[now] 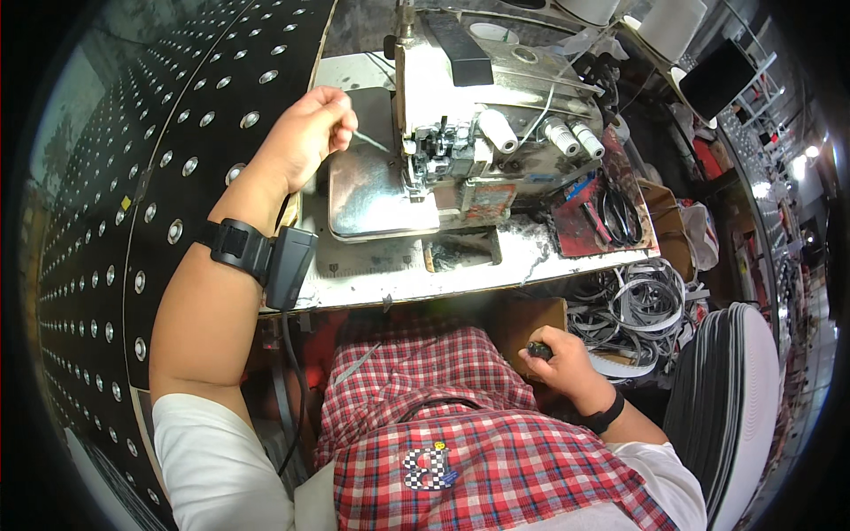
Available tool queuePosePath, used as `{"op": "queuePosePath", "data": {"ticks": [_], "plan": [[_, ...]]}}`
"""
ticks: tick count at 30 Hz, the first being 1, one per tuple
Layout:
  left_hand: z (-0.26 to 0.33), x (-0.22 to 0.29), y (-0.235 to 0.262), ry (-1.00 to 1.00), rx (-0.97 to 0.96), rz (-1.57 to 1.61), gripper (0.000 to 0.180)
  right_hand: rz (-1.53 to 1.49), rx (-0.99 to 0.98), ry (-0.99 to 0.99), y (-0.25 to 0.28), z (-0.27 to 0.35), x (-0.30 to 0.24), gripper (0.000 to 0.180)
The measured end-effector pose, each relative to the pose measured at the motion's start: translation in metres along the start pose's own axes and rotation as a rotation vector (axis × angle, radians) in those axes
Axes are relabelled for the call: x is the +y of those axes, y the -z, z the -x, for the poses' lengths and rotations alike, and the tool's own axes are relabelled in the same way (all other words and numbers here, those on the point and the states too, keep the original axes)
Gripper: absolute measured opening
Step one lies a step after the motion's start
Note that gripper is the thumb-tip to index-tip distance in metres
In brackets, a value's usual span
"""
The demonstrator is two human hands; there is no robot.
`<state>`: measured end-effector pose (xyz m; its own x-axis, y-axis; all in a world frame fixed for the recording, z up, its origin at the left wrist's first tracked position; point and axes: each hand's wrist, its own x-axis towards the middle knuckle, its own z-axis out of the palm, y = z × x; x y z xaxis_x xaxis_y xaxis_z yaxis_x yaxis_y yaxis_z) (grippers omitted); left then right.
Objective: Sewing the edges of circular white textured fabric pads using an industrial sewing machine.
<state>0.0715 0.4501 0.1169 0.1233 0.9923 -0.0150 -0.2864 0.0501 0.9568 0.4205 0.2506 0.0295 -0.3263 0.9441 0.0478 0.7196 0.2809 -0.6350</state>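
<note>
My left hand (320, 131) is raised over the left side of the sewing machine (474, 115), fingers pinched together. A short pale strand of thread (369, 142) runs from its fingertips toward the needle area. Under the hand lies the machine's shiny metal plate (376, 195). My right hand (567, 361) is low, beside my lap and below the table's front edge. Its fingers are wrapped round a small dark object (539, 350) with a rounded end; most of it is hidden in the fist, so its kind does not show.
Black scissors (620, 215) lie on a red mat at the table's right. Coils of grey-and-white strips (646, 305) hang below that corner. A tall stack of dark, rounded flat pieces (722, 398) stands right of me. A black panel with metal studs (190, 168) rises at left.
</note>
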Motion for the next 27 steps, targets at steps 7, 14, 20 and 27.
{"op": "queuePosePath", "data": {"ticks": [7,14,20,27], "plan": [[0.006,-0.007,-0.007,-0.267,-0.2,-1.147,0.013,0.057,-0.049,0.07,0.003,-0.018,0.0,0.02],[0.002,-0.014,-0.006,-0.457,-0.08,-1.307,0.012,0.055,-0.124,0.045,-0.004,-0.021,0.003,0.018],[0.002,-0.013,-0.007,-0.423,-0.055,-1.296,0.013,0.102,-0.163,0.03,-0.004,-0.021,0.003,0.017],[0.002,-0.013,-0.006,-0.412,-0.051,-1.307,0.013,0.085,-0.15,0.038,-0.007,-0.023,0.004,0.018]]}}
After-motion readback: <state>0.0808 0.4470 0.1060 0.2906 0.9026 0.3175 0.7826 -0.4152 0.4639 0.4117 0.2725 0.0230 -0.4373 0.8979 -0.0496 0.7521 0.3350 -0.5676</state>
